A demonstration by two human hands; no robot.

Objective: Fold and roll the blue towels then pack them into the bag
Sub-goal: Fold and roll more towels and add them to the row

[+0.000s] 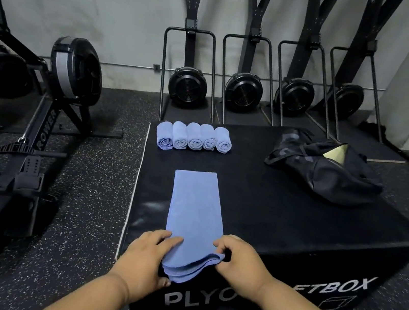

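A blue towel, folded into a long narrow strip, lies on the black plyo box, its near end hanging over the front edge. My left hand grips that near end at its left corner, fingers on top and thumb below. My right hand pinches the right corner. Several rolled blue towels stand side by side at the box's far left. The black bag lies slumped at the far right, its mouth showing a pale lining.
A rowing machine stretches along the floor at left. Several upright ski machines line the back wall. Speckled rubber floor surrounds the box.
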